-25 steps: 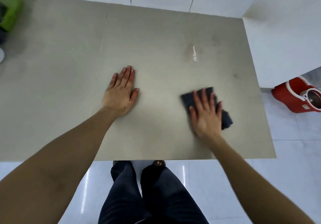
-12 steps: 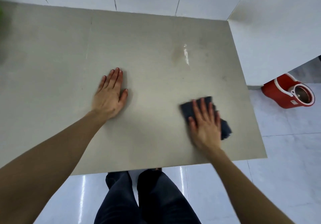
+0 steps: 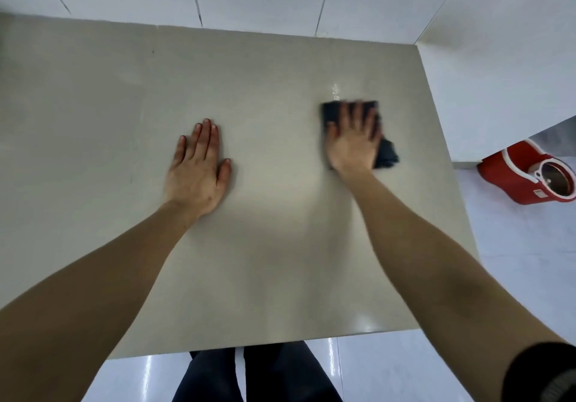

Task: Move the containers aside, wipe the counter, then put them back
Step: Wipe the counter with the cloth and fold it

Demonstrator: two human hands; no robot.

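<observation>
Right grip [image 3: 352, 139] presses flat, open-palmed, on the dark cloth [image 3: 386, 152]; unclamped, it may slip free across the desk [image 3: 280, 245].

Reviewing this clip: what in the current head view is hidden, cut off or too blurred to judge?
- Dark folded cloth: mostly covered by the right hand.
- Right hand's fingers: motion-blurred, so their outlines are unclear.
- Red plastic mop bucket: cut off by the right frame edge.
- Containers: none in view.
- Grey stone counter: its left side runs out of frame.

Smooth, faintly glossy counter [image 3: 280, 245]; dark rag [image 3: 386, 152], apparently soft cloth.
</observation>
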